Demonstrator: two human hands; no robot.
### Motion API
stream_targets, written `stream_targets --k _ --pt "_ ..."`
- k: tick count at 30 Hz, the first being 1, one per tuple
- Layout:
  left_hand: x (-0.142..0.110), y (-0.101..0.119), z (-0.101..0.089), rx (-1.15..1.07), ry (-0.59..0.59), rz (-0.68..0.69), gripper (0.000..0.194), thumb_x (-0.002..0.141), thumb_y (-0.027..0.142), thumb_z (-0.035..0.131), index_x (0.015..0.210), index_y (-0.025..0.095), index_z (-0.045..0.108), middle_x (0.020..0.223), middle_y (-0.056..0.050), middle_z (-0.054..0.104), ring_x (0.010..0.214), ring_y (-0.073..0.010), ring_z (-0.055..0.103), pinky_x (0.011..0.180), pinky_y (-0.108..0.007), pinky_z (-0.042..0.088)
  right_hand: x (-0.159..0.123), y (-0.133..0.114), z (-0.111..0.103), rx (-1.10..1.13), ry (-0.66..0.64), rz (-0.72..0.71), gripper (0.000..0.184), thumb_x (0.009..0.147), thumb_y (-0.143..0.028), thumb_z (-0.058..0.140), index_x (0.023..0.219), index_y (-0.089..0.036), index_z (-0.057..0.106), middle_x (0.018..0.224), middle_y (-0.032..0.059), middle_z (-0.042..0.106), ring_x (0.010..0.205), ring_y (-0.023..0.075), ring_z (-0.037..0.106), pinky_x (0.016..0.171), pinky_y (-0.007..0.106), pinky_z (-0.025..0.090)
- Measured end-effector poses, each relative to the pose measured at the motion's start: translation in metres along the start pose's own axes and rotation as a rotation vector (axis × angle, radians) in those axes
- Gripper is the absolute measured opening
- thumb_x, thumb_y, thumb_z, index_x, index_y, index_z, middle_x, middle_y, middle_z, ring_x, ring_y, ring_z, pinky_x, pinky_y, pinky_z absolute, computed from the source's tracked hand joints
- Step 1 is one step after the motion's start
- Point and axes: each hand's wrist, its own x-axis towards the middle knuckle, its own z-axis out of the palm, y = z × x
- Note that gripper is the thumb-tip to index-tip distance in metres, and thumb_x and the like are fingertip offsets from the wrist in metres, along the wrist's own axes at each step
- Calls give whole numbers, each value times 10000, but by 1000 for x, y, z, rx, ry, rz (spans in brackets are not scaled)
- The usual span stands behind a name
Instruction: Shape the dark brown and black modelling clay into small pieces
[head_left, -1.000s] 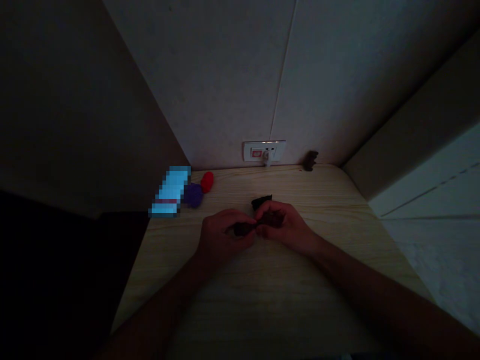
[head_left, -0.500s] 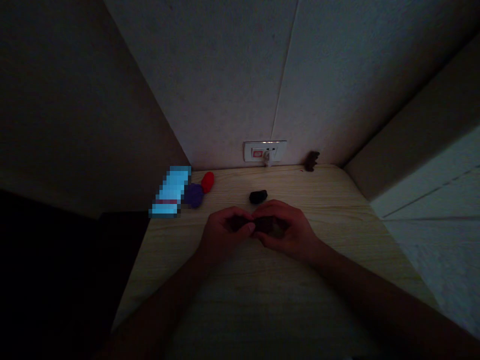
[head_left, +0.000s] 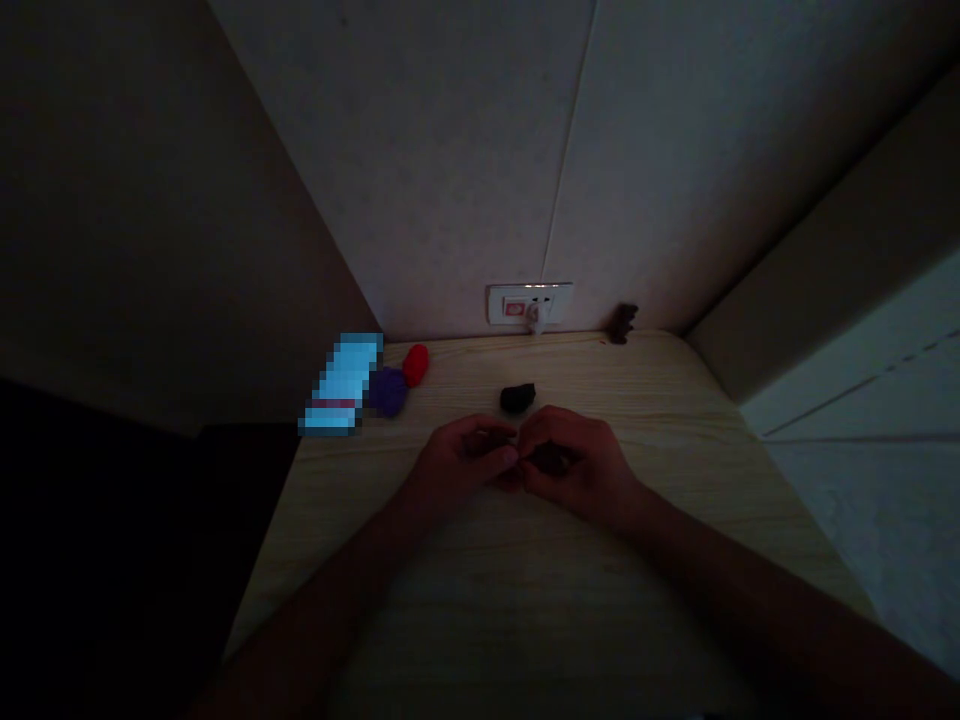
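Observation:
My left hand (head_left: 465, 460) and my right hand (head_left: 577, 455) meet over the middle of the table, fingertips touching or nearly so. Both are closed, with fingers bent around a dark lump of what looks like modelling clay (head_left: 552, 457). Most of that lump is hidden by the fingers, and the dim light blurs its shape. Just beyond my fingertips a black lump (head_left: 517, 398) lies on the wood. Farther left, a purple lump (head_left: 388, 391) touches a red lump (head_left: 415, 366).
A lit, pixelated phone-like screen (head_left: 343, 384) lies at the table's left edge. A small dark brown figure (head_left: 623, 323) stands at the back right against the wall. Above the pale wooden table (head_left: 525, 600) is a wall socket (head_left: 530, 303) with a plug in it.
The dark lump between my hands shows less now, more covered by the fingers. My left hand has shifted slightly right, and the right fingers have pinched closer together.

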Motion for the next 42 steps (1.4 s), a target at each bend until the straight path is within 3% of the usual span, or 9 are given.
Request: stream_targets --k 4,10,16,19,25,29,34,38,42 --pt "1 0 -2 73 34 41 204 695 245 837 815 171 690 738 -14 751 650 -156 716 636 -273 580 0 1 0 1 -14 44 91 850 -224 737 922 -230 680 891 54 688 804 186 662 700 312 548" --pt "-1 0 -6 304 183 297 168 655 167 826 740 177 681 668 12 686 611 -121 625 575 -217 486 -4 3 6 138 7 225 364 845 -311 786 1183 -239 670 1104 92 698 961 222 695 831 357 585" --pt "-7 3 -4 502 220 396 127 701 155 793 823 184 775 687 -5 734 608 -132 630 562 -222 480 -5 9 13 374 9 442 390 836 -329 802 1198 -249 678 906 23 753 775 164 702 720 293 578" --pt "-9 2 -2 535 209 439 121 702 120 763 805 184 769 695 -7 727 619 -131 626 568 -221 478 -5 10 13 423 -18 462 288 809 -310 809 1062 -223 702 869 20 739 772 162 695 720 290 569" --pt "-6 -3 -1 358 82 382 192 727 175 778 918 180 761 828 -42 759 746 -166 691 698 -270 556 -5 9 9 305 51 402 170 742 -196 791 864 -204 673 768 -4 649 668 130 598 606 244 479" --pt "-4 -2 -2 365 142 325 153 717 209 802 863 170 777 762 -40 763 692 -156 679 654 -254 540 -4 7 8 252 68 345 172 754 -172 763 901 -205 680 861 22 648 763 150 623 670 262 508" --pt "-7 3 -4 497 235 350 99 693 185 780 790 166 774 701 -34 748 609 -144 638 572 -240 490 -3 8 13 459 24 449 283 807 -271 786 1071 -219 694 978 50 739 873 178 718 794 310 578" --pt "-9 2 -3 531 234 418 63 707 164 756 770 172 753 675 -9 708 582 -119 589 541 -220 451 -3 11 14 443 -17 505 178 834 -298 776 987 -209 753 877 41 773 764 156 708 720 285 561" --pt "-6 -1 -2 435 177 393 126 728 170 757 853 179 747 760 -15 726 669 -133 642 615 -234 507 -3 14 13 401 50 465 119 795 -251 792 891 -208 737 789 12 727 706 145 665 652 266 524"
